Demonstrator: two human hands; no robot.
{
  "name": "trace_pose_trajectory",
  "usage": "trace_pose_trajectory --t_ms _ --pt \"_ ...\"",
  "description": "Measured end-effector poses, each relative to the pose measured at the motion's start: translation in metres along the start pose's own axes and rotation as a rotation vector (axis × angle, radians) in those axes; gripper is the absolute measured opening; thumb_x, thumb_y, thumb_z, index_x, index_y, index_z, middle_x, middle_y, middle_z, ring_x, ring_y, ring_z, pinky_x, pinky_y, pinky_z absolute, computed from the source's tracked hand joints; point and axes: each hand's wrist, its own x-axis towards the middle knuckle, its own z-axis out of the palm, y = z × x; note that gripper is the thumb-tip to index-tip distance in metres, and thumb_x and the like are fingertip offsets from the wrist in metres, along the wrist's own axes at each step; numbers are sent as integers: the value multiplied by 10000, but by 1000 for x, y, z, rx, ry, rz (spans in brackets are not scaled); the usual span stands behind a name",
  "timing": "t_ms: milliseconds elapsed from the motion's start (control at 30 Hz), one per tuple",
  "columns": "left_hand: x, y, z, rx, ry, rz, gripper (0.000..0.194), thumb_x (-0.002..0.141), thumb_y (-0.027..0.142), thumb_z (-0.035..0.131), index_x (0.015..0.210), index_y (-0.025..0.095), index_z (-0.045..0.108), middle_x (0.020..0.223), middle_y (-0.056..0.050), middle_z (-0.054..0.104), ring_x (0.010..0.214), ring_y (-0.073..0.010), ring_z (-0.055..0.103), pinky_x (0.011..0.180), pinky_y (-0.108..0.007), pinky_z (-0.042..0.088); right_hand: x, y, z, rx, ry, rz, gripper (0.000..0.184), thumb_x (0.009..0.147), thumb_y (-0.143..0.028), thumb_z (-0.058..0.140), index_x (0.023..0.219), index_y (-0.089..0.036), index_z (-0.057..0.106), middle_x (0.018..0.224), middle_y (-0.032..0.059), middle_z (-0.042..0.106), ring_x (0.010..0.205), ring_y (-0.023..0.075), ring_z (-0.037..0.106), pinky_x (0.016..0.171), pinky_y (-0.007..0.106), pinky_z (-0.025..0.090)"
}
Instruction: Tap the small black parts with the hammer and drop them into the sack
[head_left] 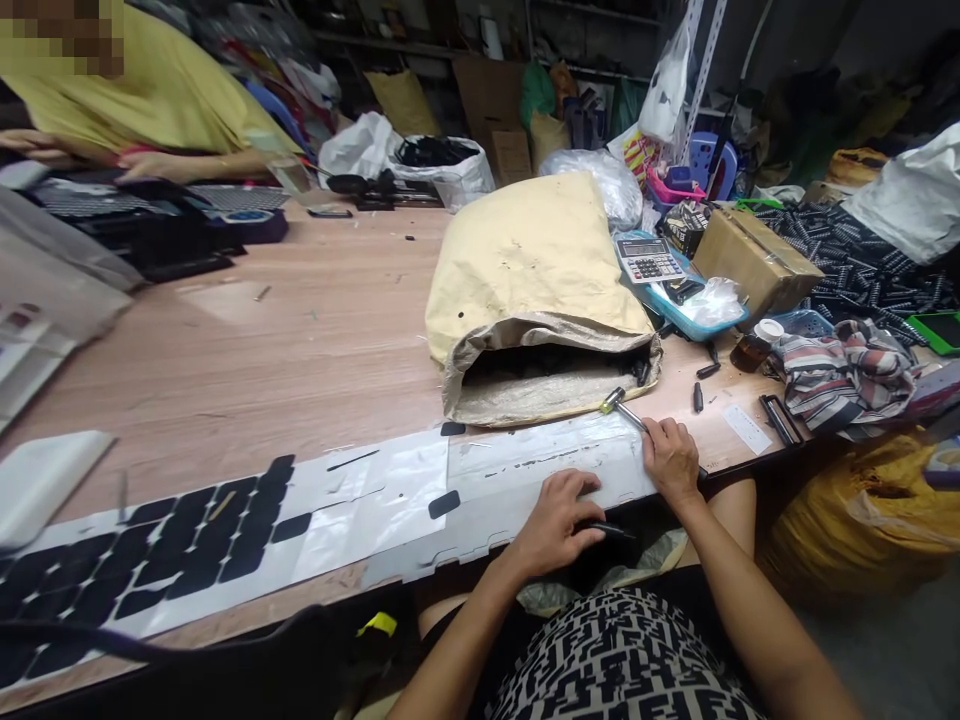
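"Head camera's view, then: what has the left hand point(559, 520) got?"

"A slim black piece point(613, 530); its fingers are bent, partly closed, with the thumb and fingers around one end; the piece points to the right, at the table's point(322, 320) near edge, just in front of the pale board point(525, 475)."

"And the right hand point(671, 455)?"

"Closed round a small hammer point(628, 413); the fingers wrap the handle, and a bit of its black end shows past the palm; the head, with a yellow face, lies up and to the left, right by the lip of the big cream sack point(525, 260)."

"That sack's open, isn't it?"

"Wide open, mouth towards the near edge; there are dark things inside, too shadowed to make out."

"What's around them?"

"Along the near edge, to the left, a white sheet point(360, 505) with rows of rounded black patches point(255, 525); right of the sack, a calculator point(649, 262) on a blue tray point(709, 325); nearer the right end, a striped cloth point(844, 375) beside a dark bottle point(752, 348) with a white cap; someone in a yellow top point(150, 80) sits across at the far left corner."
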Motion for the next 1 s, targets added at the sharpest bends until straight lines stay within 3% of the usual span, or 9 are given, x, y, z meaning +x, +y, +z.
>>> trace_pose_trajectory --t_ms 133,233,333,433,500,667,800,900,1000 --pt "-8 12 13 86 31 -6 247 742 400 821 941 275 744 1310 -96 572 1264 -355 440 1056 -530 354 0 0 1 0 4 -3 262 962 -249 519 1179 -231 665 931 68 614 871 223 477 750 331 328" --pt "7 5 6 34 47 -12 231 786 450 775 902 255 730 1183 -94 636 1147 -310 526 984 -479 419 -1 0 1 -1 3 1 266 957 -250 527 1184 -233 662 937 68 615 877 224 480 751 330 331" --pt "43 -18 -15 -8 198 -135 149 875 371 670 902 229 704 974 -74 685 944 -246 598 865 -404 470 -1 -1 1 -1 -6 4 257 957 -248 522 1171 -233 664 937 70 610 884 225 480 756 330 338" --pt "94 -51 -41 37 407 -376 191 881 363 635 984 214 693 970 -70 681 840 -226 622 764 -358 486 -1 -2 0 7 -11 10 251 961 -251 519 1166 -236 662 932 69 605 886 225 482 758 333 343" --pt "128 -74 -56 132 480 -505 257 883 366 623 1064 198 692 996 -93 671 903 -255 633 778 -360 482 -1 -2 0 10 -14 14 247 968 -258 513 1165 -237 660 931 70 606 891 226 485 759 332 342" --pt "178 -109 -69 266 348 -698 337 842 369 663 1117 181 711 1060 -153 670 994 -330 639 808 -396 478 -3 -1 1 15 -21 24 241 975 -274 500 1152 -237 658 932 73 606 891 226 487 758 327 338" --pt "178 -111 -68 261 330 -681 302 847 345 657 1097 193 730 1030 -137 679 976 -320 643 798 -387 477 -4 -1 2 22 -29 32 233 970 -282 511 1147 -242 656 945 70 609 890 224 485 758 330 339" --pt "157 -103 -67 203 385 -501 237 839 318 670 1036 206 740 1025 -92 664 931 -257 637 799 -344 477 -4 -1 1 20 -27 37 230 969 -277 513 1143 -240 658 941 68 610 888 226 482 759 332 336" --pt "122 -90 -60 58 366 -304 212 831 308 686 1016 215 731 942 -40 659 823 -190 615 760 -297 475 -3 -2 1 15 -31 34 230 964 -272 519 1141 -232 660 934 71 609 886 228 477 757 332 330"
